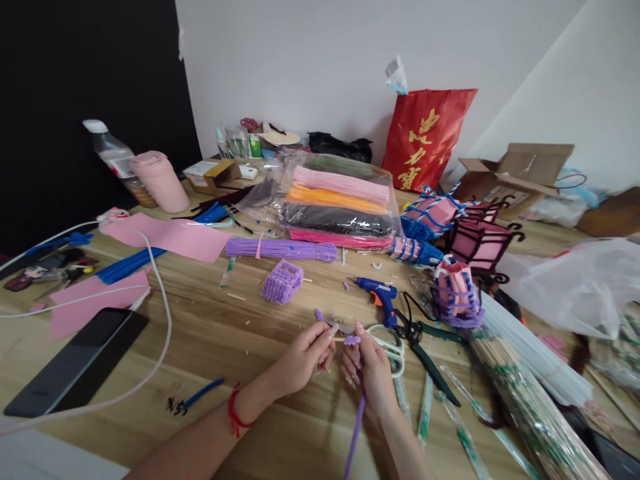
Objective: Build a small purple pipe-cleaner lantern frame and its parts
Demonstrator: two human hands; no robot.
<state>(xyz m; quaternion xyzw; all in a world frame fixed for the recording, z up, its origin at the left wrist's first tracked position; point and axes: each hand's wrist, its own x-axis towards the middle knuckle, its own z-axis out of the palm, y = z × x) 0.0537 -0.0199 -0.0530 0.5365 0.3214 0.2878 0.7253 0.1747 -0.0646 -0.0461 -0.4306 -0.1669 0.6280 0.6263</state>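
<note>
My left hand [304, 355] is closed in a pinch on a thin wooden stick [339, 340]. Around the stick's other end, a purple pipe cleaner [352, 341] forms a small coil. My right hand [374, 367] pinches that coil, and the pipe cleaner's long tail hangs down below the palm. Just beyond my fingers lie a short purple piece [319, 315] and scissors with pale handles [399, 353], partly hidden by my right hand. Farther off sits a purple woven pipe-cleaner frame [283, 282]. A purple pipe-cleaner bundle [280, 249] lies behind it.
A blue glue gun [377, 293] and dark-handled pliers [433, 370] lie to the right, near bundled wooden sticks [530, 400]. Finished-looking pink lanterns [480, 243] stand behind them. On the left are a phone [75, 360], a white cable [167, 313] and a pink cup [160, 181].
</note>
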